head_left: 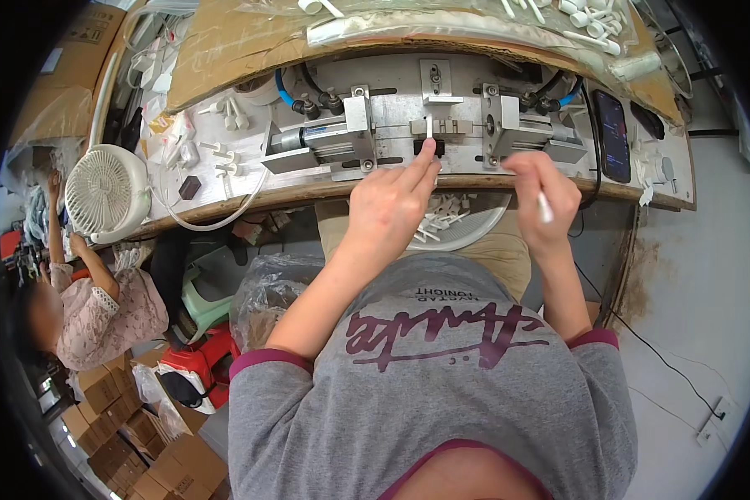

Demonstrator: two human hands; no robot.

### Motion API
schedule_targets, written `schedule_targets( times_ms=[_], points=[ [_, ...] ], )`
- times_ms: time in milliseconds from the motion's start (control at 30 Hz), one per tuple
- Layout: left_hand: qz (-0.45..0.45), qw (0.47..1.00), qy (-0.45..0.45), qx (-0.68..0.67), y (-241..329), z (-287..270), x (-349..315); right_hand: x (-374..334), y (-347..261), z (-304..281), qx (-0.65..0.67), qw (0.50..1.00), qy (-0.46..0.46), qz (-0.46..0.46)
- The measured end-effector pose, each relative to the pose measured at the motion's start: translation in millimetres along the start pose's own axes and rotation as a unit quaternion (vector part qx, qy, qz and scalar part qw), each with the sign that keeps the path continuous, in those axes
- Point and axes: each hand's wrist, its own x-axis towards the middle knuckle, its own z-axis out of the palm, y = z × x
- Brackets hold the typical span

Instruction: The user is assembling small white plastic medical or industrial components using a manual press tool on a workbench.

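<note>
My left hand [392, 200] reaches to the fixture in the middle of the bench. Its index and middle fingers lie close together, with the fingertips at the lower end of a small white plastic piece [430, 125]; the thumb is hidden. That piece stands against a metal block [452, 127] between two metal clamp units, the left one [329, 137] and the right one [529, 133]. To the right of the fixture, my right hand [550, 196] is curled closed around a white plastic stick [545, 208], whose end pokes out from the palm. More white parts fill a tray [475, 235] at my lap.
Cardboard [250, 62] bearing white parts overhangs the bench's back. A white fan [106, 192] stands left, near loose white parts [225, 158]. A phone [612, 135] lies right. Air hoses [283, 87] run to the clamps. Far left, another person [112, 312] works beside cartons.
</note>
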Motion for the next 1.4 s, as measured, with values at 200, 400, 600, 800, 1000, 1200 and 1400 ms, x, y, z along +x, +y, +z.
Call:
schedule_targets(
  times_ms=[200,400,600,800,1000,1200,1400],
  points=[
    [0.000,0.999,-0.002,0.038,-3.9,2.9,10.1,-14.8,15.0,-21.9,0.248,0.956,-0.003,0.155],
    [0.032,0.998,0.006,0.058,-0.1,21.8,7.0,-19.2,9.9,-33.6,0.327,0.925,0.085,0.173],
    [-0.030,0.990,0.041,-0.128,13.4,15.5,5.8,-5.6,-2.3,-29.3,0.256,0.954,-0.006,0.159],
    [0.122,0.931,0.221,-0.265,41.9,-15.1,20.2,11.9,-35.1,-5.9,0.508,0.809,-0.163,0.245],
    [0.116,0.937,0.247,-0.217,38.6,-19.4,21.9,16.1,-47.8,11.8,0.550,0.756,-0.211,0.285],
    [0.044,0.948,0.249,-0.192,38.9,-27.5,7.6,18.6,-63.9,23.5,0.544,0.760,-0.233,0.267],
    [-0.019,0.939,0.278,-0.202,34.9,-47.9,-11.9,16.7,-58.9,29.3,0.446,0.860,-0.144,0.202]
  ],
)
